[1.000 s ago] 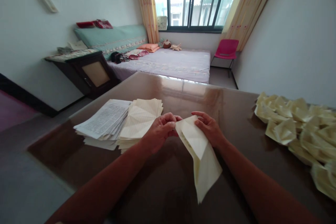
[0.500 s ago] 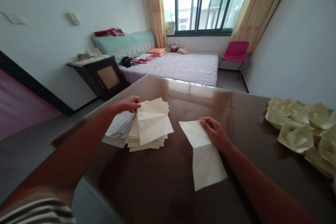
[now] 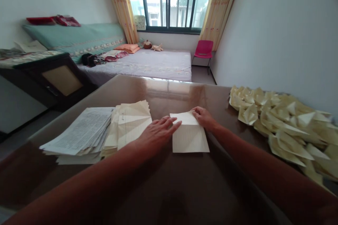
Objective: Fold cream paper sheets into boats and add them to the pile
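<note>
A creased cream sheet of paper (image 3: pixel 188 137) lies on the brown tabletop in front of me. My right hand (image 3: pixel 202 116) pinches its far right corner. My left hand (image 3: pixel 160 128) reaches in from the left, fingers stretched out and their tips at the sheet's left edge; it grips nothing. Just left of that hand sits a stack of cream paper sheets (image 3: pixel 134 119), the top one marked with small print and fold lines. My left forearm hides the stack's near edge.
A pile of printed white papers (image 3: pixel 79 132) is at the left of the table (image 3: pixel 169 190). Many folded cream paper shapes (image 3: pixel 280 112) crowd the right side. Beyond the table are a bed (image 3: pixel 163 63), a pink chair (image 3: pixel 204 49) and a dark cabinet (image 3: pixel 60 77).
My left hand has left the stack and moved right to the single sheet. The sheet, held by my right hand, has come down flatter onto the table. My view has turned right.
</note>
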`<state>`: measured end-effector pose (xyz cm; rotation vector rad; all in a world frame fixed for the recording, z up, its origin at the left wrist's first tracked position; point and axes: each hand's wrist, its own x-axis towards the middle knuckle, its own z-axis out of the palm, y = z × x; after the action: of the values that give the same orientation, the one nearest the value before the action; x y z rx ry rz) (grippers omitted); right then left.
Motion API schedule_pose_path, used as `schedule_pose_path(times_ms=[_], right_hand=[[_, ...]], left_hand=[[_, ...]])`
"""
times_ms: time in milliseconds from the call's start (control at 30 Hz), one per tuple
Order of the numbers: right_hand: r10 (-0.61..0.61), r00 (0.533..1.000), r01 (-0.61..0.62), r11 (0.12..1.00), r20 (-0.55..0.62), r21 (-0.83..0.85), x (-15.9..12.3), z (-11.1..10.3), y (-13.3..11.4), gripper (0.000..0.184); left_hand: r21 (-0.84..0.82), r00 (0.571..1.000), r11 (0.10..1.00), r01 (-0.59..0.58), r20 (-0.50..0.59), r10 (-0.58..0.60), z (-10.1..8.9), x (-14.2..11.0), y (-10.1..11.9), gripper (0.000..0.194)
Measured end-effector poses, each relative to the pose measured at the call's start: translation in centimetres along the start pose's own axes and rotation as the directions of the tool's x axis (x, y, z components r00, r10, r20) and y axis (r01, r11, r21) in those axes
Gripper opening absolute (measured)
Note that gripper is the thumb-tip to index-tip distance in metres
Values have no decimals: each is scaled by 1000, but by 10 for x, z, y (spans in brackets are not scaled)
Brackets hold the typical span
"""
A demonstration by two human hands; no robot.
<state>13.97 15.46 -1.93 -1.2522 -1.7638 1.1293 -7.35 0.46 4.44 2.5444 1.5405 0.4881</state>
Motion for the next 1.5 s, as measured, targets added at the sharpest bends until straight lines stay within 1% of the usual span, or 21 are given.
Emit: schedule_pose_path(times_ms=[100,167,233,400,500,600,633,700,767,800,833,867,933,967,1033,1067,1133,1200,1267,1333,1500], right_hand=[[0,1000,0,1000,-26,-2,-4,-19,1,21],[-2,999,2,1000,-44,6,-8,-25,5,24],[2,998,-1,1000,-62,21,-13,-27,13,25],[-2,995,9,997,-95,76,-18,-20,31,29],[-50,992,60,995,-115,81,-21,-21,34,33],[-194,977,194,981,-86,-8,-20,-37,31,34],[-261,965,259,965,-33,-43,-20,-46,29,34],[-363,915,384,917,178,-106,-19,-65,24,35],[-355,808,436,897,469,-72,-19,-82,18,39],[-341,749,448,893,568,-54,-19,-88,15,42],[-328,705,453,890,629,-43,-21,-93,11,46],[-316,682,454,890,659,-43,-22,-95,8,51],[-310,696,458,886,647,-68,-25,-92,3,58],[-309,716,458,885,626,-88,-27,-89,2,54],[-291,755,436,892,588,-119,-29,-80,2,28],[-264,776,404,906,573,-130,-29,-76,4,23],[-173,819,300,942,547,-151,-29,-72,9,35],[-78,846,191,968,527,-163,-28,-71,14,38],[-21,853,118,981,522,-154,-28,-73,15,38],[4,851,73,989,526,-125,-28,-74,14,37],[38,900,-43,999,434,0,-28,-64,12,29]], left_hand=[[40,998,999,33,-62,-30,32,19,12,63],[-45,991,997,59,-115,-64,46,32,8,63],[-153,988,988,15,-148,-38,56,40,0,57],[-266,985,954,-134,-138,100,76,38,-11,48],[-275,987,952,-134,-119,104,82,34,-12,44],[-227,993,970,-93,-96,73,80,35,-13,38],[-216,994,973,-77,-87,60,79,36,-13,37],[-214,997,975,-58,-70,44,77,37,-14,35],[-229,997,972,-52,-61,39,75,37,-15,34],[-239,998,970,-51,-59,38,74,37,-15,34],[-249,998,967,-50,-57,37,74,36,-15,34],[-257,998,965,-50,-54,37,73,35,-14,35],[-271,998,961,-54,-41,45,72,34,-13,36],[-279,998,959,-54,-35,46,71,34,-12,37],[-300,999,953,-36,-29,29,69,34,-12,33],[-318,1000,948,-21,-27,13,68,34,-12,30],[-379,1000,925,7,-22,-16,66,36,-13,25],[-467,998,883,38,-22,-55,66,38,-15,22],[-548,989,831,97,-40,-142,66,41,-16,25],[-593,969,788,165,-51,-241,67,43,-15,36],[-534,954,814,229,-45,-297,69,45,-13,40]])
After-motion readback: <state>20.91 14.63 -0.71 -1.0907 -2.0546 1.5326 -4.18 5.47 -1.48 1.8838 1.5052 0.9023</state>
